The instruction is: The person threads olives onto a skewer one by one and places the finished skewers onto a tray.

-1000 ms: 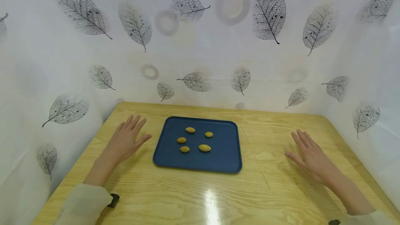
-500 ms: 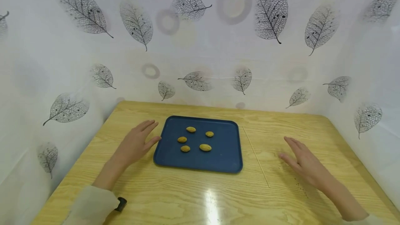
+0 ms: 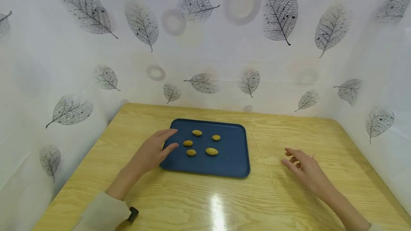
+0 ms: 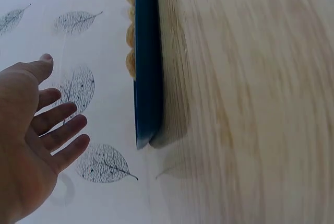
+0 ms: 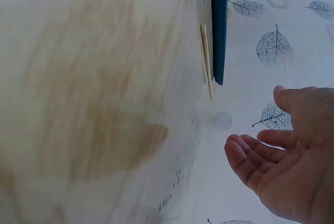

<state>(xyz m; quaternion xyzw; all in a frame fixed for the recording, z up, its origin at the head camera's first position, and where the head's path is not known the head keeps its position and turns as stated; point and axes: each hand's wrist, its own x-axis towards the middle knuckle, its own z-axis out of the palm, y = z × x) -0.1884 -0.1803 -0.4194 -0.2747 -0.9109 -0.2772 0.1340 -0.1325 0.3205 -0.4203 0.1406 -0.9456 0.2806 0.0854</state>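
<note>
Several almond-shaped, yellow-brown pieces point(image 3: 212, 151) lie spread on a dark blue tray point(image 3: 224, 167) in the middle of the table. My left hand point(image 3: 147, 156) hovers over the tray's left side, thumb and fingers apart, fingertips close to the nearest pieces. In the left wrist view its fingers are spread with nothing in them, and the pieces peek above the tray's rim point(image 4: 148, 78). To the right of a thin wooden stick point(image 3: 264, 161), my right hand point(image 3: 311, 177) hangs above the table. Its fingers are loosely bent and hold nothing, as the right wrist view confirms.
The stick lies at a slant beside the tray's right edge. Small dark specks point(image 3: 311, 196) mark the wooden table point(image 3: 179, 202) under the right hand. A white cloth with leaf prints point(image 3: 208, 45) rises behind the table and along both sides.
My left hand has moved right, from beside the tray to over its left side. My right hand has come slightly left and nearer, its fingers now more bent. Pieces and stick stay put.
</note>
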